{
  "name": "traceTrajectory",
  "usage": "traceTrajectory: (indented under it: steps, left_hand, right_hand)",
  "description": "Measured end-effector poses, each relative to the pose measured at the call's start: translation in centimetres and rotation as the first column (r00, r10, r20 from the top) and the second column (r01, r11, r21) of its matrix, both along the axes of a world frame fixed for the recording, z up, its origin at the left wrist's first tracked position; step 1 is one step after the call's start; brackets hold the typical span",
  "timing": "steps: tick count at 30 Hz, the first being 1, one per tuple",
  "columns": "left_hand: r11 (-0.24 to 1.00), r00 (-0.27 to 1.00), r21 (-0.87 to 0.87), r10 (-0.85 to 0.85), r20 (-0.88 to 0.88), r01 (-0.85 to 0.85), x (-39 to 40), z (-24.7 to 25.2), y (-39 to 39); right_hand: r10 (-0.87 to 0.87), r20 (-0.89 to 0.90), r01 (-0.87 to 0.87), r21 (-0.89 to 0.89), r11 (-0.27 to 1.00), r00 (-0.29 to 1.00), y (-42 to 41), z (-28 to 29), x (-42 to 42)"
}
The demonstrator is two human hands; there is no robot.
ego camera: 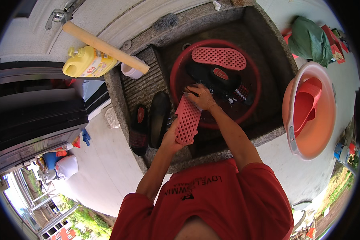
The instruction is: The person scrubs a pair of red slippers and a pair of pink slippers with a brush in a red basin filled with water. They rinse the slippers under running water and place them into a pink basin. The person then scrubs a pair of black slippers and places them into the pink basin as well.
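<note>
My left hand (172, 138) grips the lower end of a pink slipper (187, 124) with a perforated sole, tilted over the near left rim of a dark red basin (256, 100). At its upper end, my right hand (202, 97) is closed on what looks like a pale-bristled brush (196, 105), mostly hidden by the fingers and pressed to the slipper. In the basin, another pink perforated slipper (219, 58) lies sole up. Beside it, a black shoe (204, 74) with a red-labelled insole sits in dark water with bits of foam.
A stone sink (270, 45) surrounds the basin; its ribbed washboard (147, 79) carries two black shoes (159, 115). A wooden stick (105, 46) rests across a white tub (131, 70) near a yellow detergent jug (90, 63). At right, an orange basin (318, 132) holds red slippers (306, 97).
</note>
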State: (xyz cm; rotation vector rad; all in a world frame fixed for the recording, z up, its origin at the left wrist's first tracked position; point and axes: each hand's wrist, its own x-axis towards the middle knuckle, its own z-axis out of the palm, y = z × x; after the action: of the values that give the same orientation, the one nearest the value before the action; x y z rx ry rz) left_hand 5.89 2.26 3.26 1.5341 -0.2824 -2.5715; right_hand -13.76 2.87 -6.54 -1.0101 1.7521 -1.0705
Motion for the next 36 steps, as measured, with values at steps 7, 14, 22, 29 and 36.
traceTrajectory:
  steps: [7,14,22,29,36]
  left_hand:
    - [0.999,0.991,0.047,0.010,-0.133,-0.004,2.5,0.3,1.1]
    - [0.999,0.986,0.042,0.009,-0.168,-0.002,1.8,0.1,1.3]
    - [1.000,0.981,0.009,0.004,-0.195,-0.002,1.3,0.2,1.7]
    - [0.997,0.975,-0.004,0.075,-0.210,-0.077,0.4,0.7,-0.2]
    - [0.924,0.826,-0.264,0.087,-0.557,-0.275,-1.6,-3.3,0.0]
  right_hand:
    - [-0.050,-0.155,0.050,0.000,0.999,0.987,2.3,-0.3,2.1]
    - [0.045,-0.314,-0.167,-0.374,0.912,0.948,5.6,5.1,5.3]
    - [0.092,-0.556,-0.105,0.008,0.994,0.826,5.4,-1.9,-0.1]
    - [-0.195,-0.158,0.182,-0.095,0.979,0.968,7.0,1.4,-1.5]
    - [-0.055,-0.256,-0.067,-0.445,0.893,0.965,6.7,13.2,7.7]
